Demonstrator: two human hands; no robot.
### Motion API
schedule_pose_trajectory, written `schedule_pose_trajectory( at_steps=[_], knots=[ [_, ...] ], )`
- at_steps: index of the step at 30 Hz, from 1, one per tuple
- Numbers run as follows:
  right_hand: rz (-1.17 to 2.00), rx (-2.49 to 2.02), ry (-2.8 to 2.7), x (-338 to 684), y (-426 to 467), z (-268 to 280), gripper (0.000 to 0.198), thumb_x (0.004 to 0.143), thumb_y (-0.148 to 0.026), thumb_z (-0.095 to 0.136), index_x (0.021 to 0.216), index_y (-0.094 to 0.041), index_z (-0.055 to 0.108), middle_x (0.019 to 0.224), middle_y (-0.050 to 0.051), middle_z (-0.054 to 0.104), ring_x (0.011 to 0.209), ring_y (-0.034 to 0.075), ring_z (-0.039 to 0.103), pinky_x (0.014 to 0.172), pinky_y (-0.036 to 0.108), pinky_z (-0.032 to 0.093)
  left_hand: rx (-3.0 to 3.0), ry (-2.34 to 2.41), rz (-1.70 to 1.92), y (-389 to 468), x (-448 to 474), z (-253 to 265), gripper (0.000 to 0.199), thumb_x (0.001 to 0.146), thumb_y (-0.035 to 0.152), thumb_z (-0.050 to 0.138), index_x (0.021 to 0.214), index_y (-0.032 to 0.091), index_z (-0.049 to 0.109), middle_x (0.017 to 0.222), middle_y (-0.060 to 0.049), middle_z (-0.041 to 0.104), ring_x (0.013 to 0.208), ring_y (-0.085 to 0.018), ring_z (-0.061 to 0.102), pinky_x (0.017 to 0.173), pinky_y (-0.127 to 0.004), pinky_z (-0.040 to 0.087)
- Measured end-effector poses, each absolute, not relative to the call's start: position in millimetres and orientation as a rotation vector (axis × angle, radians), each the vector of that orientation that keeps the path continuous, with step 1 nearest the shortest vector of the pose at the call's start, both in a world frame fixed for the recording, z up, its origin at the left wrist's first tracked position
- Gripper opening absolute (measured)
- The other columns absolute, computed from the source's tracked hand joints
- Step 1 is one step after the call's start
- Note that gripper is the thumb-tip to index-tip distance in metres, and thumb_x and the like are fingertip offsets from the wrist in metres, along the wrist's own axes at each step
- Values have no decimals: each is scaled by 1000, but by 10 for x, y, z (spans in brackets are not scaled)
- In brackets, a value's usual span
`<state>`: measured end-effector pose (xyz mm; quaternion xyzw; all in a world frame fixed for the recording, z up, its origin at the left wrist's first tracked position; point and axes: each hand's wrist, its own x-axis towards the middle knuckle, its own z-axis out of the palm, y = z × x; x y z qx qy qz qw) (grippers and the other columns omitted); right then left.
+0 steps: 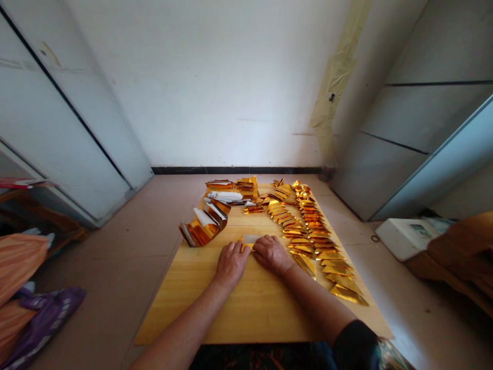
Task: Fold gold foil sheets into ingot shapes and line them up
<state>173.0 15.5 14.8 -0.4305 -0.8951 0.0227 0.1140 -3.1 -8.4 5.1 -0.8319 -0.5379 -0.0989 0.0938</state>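
Both hands are together over the middle of a wooden table [185, 298], on a small sheet of gold foil paper [251, 239] with a pale underside, its near edge folded over. My left hand [232, 263] grips the sheet's left end, fingers pressed together. Closed on the right end is my right hand [272, 254]. To the right lie two long rows of folded gold paper pieces [318, 226], overlapping one another. Beyond my left hand, loose stacks of gold foil sheets [206, 223] curl up at the table's left edge.
More gold sheets [246, 186] and a white roll-like bundle [225, 197] sit at the table's far end. A white wall [215, 92] stands beyond. Orange and purple bags [42, 313] are at left, a white box [404, 239] at right.
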Motion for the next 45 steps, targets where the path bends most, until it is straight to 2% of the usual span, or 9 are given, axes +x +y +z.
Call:
schedule_pose_trajectory(
  at_steps=[10,18,22,31,39,45],
  knots=[
    [247,-1309,-2445,1772,168,123,11,89,-21,56,87,-19,67,93,4,62,89,15,50,76,27,31,-2567,-1510,-367,-78,-182,79,18,87,16,49,97,23,63,114,-7,63,94,-22,55,80,-36,43],
    [330,-1411,-2440,1744,220,210,15,91,-23,53,82,-17,63,90,4,61,87,15,51,76,27,33,-2586,-1455,-305,-83,-230,28,21,87,15,48,101,22,63,120,-9,60,99,-23,54,81,-37,44],
    [370,-1507,-2491,1706,274,298,16,91,-27,53,85,-17,62,94,5,60,89,15,52,75,25,34,-2620,-1392,-301,-96,-282,29,25,87,15,48,107,25,61,126,-11,56,104,-24,53,84,-39,43],
    [330,-1602,-2631,1634,306,415,24,95,-29,42,95,-16,61,101,8,61,89,16,57,72,24,38,-2677,-1394,-351,-80,-322,9,23,87,14,49,101,25,64,125,-10,57,106,-23,53,87,-40,43],
    [317,-1673,-2651,1573,319,456,23,93,-36,47,99,-20,62,104,6,60,88,16,60,72,24,40,-2674,-1373,-346,-86,-327,-16,23,86,14,51,103,25,63,127,-11,55,108,-24,52,89,-42,43],
    [347,-1673,-2677,1588,352,447,22,92,-40,48,100,-23,61,101,4,60,86,16,61,70,23,39,-2672,-1408,-365,-106,-305,-2,38,85,10,47,118,27,56,127,-10,54,107,-24,52,87,-41,45]
  ],
)
